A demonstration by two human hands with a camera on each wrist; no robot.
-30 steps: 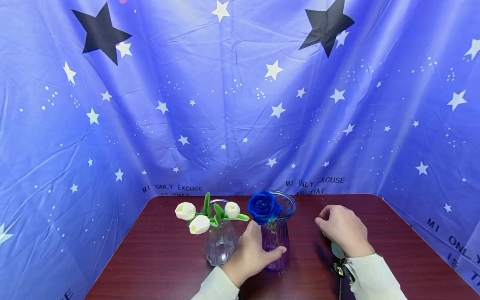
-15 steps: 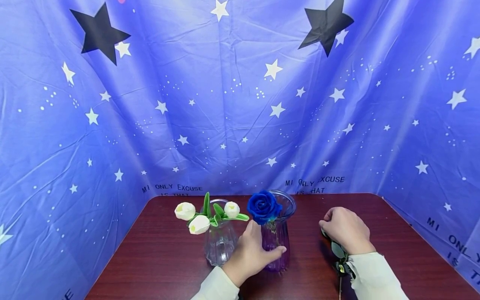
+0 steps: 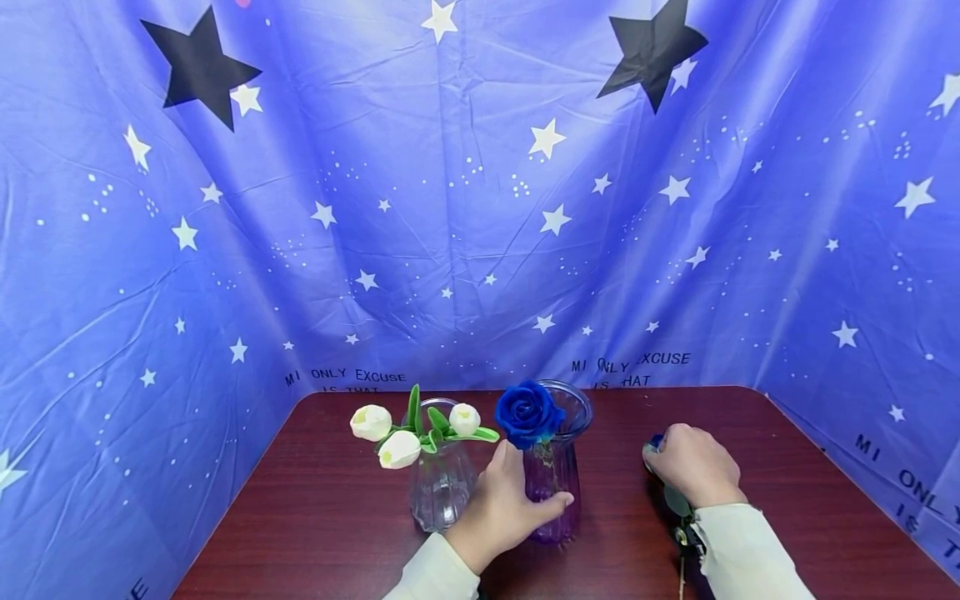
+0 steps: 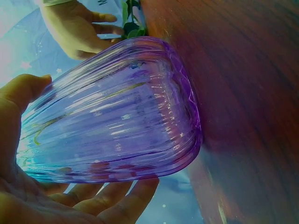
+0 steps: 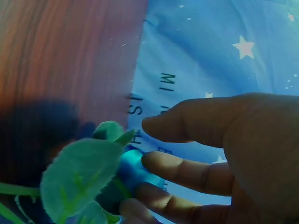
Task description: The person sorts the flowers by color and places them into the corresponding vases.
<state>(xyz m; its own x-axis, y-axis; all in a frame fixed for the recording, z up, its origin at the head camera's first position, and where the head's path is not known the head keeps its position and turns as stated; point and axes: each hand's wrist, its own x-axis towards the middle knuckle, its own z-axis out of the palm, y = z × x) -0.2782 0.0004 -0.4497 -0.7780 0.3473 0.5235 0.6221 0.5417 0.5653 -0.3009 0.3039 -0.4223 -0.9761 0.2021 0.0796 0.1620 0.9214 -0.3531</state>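
Observation:
My left hand (image 3: 498, 500) holds a purple-tinted ribbed glass vase (image 4: 112, 116) that stands on the table. Its thumb lies on one side and its fingers on the other. A blue rose (image 3: 528, 414) leans at the vase's rim, its stem visible inside the glass. To the right, my right hand (image 3: 693, 464) is over a second blue rose (image 5: 135, 168) low at the table. Its fingertips touch the bloom, while the thumb stands apart from them in the right wrist view. Green leaves (image 5: 81, 172) cover part of that bloom. The stem (image 3: 681, 575) runs toward the table's near side.
Left of the purple vase stands a clear ribbed glass vase (image 3: 438, 492) with white tulips (image 3: 400, 450) and green leaves. Both vases are on the dark red wooden table (image 3: 300, 500). Blue star-printed cloth (image 3: 450, 208) hangs behind and at both sides.
The right hand has shifted slightly to the right and lower, and some blue of the second rose now shows by its fingers. The left hand and both vases keep their places.

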